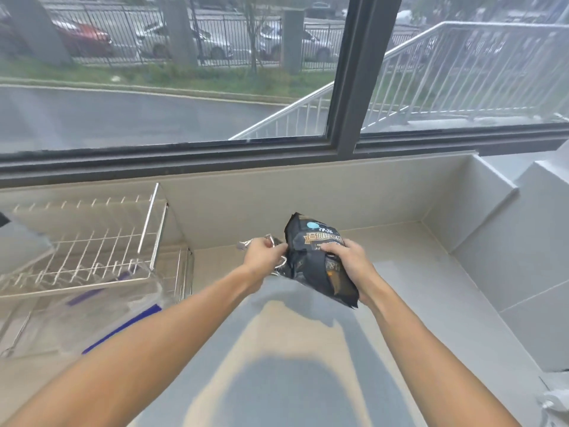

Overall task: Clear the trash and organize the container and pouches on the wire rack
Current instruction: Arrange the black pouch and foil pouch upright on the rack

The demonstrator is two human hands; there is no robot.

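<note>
My right hand (348, 260) is clamped around the black pouch (320, 260), held in the air to the right of the wire rack (92, 251). My left hand (261, 254), beside the pouch, pinches crinkled silvery wrapping (246, 243). I judge I should keep these apart: trash away, pouch to the rack. The pouch looks crumpled, glossy, gold-lettered.

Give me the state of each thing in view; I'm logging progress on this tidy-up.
black pouch: held above the counter, tilted, creased.
right hand: closed on the black pouch.
left hand: closed on a silver wrapper.
silver wrapper: crumpled, mostly hidden by the left hand.
wire rack: upright at the left, top tier bare.
clear container: under the rack; blurred, contents unclear.
</note>
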